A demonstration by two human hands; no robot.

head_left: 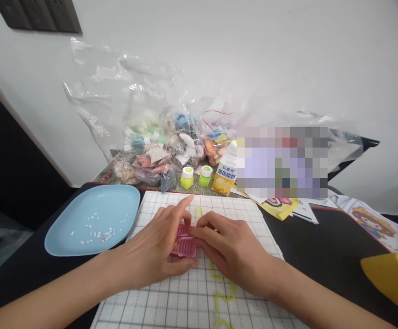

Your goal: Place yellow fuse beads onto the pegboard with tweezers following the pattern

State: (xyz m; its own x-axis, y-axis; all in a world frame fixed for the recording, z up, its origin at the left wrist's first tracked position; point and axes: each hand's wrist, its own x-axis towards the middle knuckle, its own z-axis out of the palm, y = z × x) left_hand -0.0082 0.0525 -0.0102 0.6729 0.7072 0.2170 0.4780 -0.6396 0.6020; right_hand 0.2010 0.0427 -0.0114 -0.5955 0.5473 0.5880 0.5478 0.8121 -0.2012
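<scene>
Both my hands rest on a white gridded pegboard (192, 297) in front of me. My left hand (158, 246) holds a small pink ridged tray (184, 242) between thumb and fingers, index finger stretched forward. My right hand (228, 246) is closed in a pinch at the tray's right edge; what its fingertips hold is hidden. A line of yellow-green beads (224, 292) runs down the board, partly under my right hand.
A light blue plate (96, 219) with several scattered small beads lies at the left. Behind the board are clear bags of coloured beads (158, 160), two green-capped bottles (196, 177), a yellow carton (224, 176) and printed sheets (373, 221). A yellow tape roll (393, 278) sits at the right edge.
</scene>
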